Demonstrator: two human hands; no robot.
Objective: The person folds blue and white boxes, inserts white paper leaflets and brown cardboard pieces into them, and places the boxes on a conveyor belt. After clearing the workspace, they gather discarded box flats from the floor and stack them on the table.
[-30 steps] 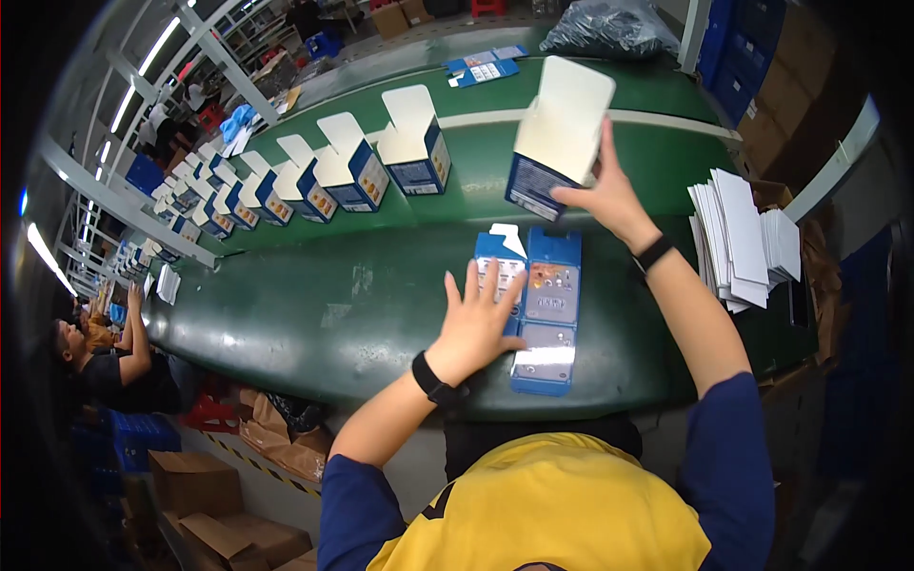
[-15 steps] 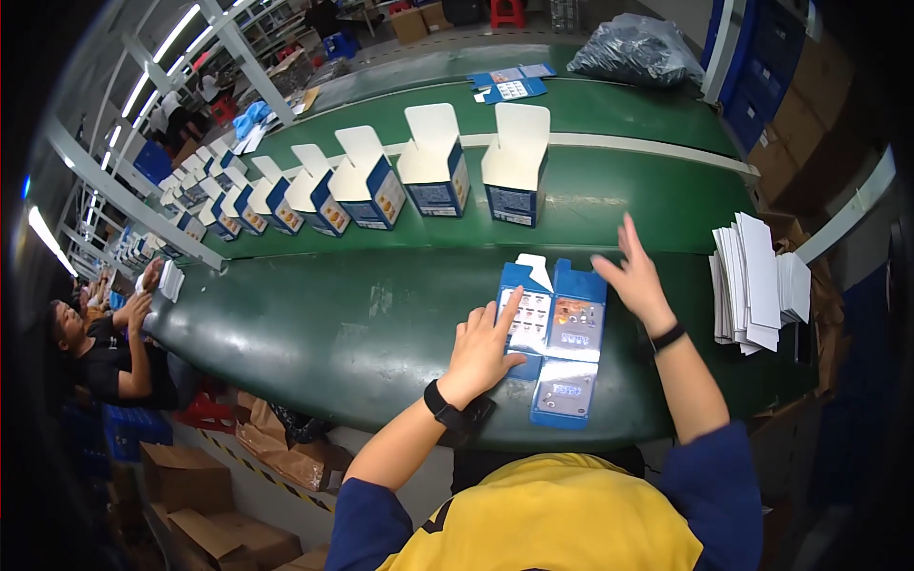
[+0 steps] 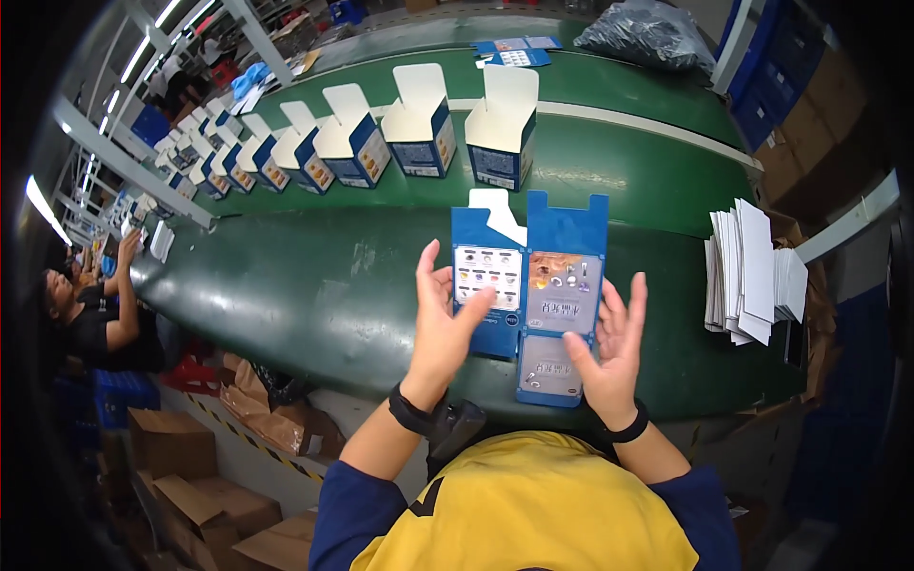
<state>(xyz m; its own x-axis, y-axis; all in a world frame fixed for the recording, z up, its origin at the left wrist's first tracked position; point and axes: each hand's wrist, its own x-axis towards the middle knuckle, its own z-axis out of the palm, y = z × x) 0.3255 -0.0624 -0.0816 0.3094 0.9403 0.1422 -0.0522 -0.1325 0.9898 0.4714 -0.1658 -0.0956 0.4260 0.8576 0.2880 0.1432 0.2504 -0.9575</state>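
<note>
A flattened blue carton (image 3: 560,228) with printed panels and a white flap is lifted toward me above the green work surface. My left hand (image 3: 443,319) grips its left edge, thumb on the printed front and the other fingers along the edge and partly behind. On the opposite edge, my right hand (image 3: 614,357) holds it, thumb against the panels and fingers spread along the side. Beyond it stands an erected blue box (image 3: 500,157) with its cream lid flap up.
A row of similar open boxes (image 3: 352,152) runs off to the left on the green belt (image 3: 609,162). White folded cards (image 3: 743,271) are stacked at the right. A dark plastic bag (image 3: 647,38) lies at the back. Another person (image 3: 105,305) sits at the far left.
The carton has come up off the surface, closer to me. My right hand has moved in from the right onto its edge, and my left hand has shifted to its left edge.
</note>
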